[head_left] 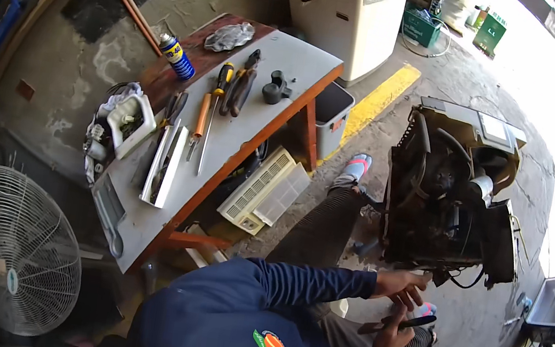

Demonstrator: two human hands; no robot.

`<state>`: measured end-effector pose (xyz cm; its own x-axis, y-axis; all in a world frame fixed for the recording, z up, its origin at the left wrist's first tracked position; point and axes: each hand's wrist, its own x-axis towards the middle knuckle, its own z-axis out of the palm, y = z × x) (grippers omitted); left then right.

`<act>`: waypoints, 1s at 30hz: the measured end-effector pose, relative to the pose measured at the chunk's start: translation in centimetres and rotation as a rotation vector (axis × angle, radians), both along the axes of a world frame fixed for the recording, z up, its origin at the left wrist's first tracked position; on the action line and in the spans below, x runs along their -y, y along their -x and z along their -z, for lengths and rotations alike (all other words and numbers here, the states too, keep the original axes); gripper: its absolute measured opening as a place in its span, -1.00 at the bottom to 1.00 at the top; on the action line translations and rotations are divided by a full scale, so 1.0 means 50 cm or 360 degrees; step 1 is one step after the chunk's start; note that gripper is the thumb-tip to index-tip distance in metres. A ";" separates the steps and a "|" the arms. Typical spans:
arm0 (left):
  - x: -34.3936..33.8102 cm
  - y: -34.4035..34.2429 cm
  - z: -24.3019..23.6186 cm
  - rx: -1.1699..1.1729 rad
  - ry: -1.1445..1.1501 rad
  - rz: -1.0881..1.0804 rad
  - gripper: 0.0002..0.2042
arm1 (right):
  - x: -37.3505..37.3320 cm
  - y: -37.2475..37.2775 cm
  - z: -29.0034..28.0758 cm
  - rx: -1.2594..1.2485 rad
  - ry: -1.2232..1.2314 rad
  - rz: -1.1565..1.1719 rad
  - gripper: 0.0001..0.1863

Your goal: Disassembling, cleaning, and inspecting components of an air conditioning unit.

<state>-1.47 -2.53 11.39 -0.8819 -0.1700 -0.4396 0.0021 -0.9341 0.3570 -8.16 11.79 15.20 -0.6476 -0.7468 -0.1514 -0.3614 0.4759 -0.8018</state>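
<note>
Dark, stripped air conditioner [450, 192] beside 2 hands.
Left hand [402, 287] open, fingers spread, near it; right hand [391, 338] grips a dark tool [406, 324], partly hidden.

Navy sleeve [315, 285], blue spray can [177, 57], grey-topped workbench [269, 111]

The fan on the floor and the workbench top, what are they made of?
The fan guard looks like thin metal wire, painted pale grey: fine ribs fan out from a hub. The workbench top looks like a flat board with a smooth, matt grey face; its reddish-brown edge and legs suggest painted wood or metal, hard to tell which.
</note>
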 end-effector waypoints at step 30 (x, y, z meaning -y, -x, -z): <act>0.283 -0.727 -0.389 0.3937 0.3037 -0.1513 -0.77 | 0.121 0.078 0.359 0.0512 -0.0617 -0.0899 -0.76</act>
<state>34.87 -16.70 30.84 0.2272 -0.5467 0.8059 -0.9456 -0.3218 0.0483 -12.04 5.75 -2.73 -0.0615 -0.8068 -0.5876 -0.4107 0.5571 -0.7218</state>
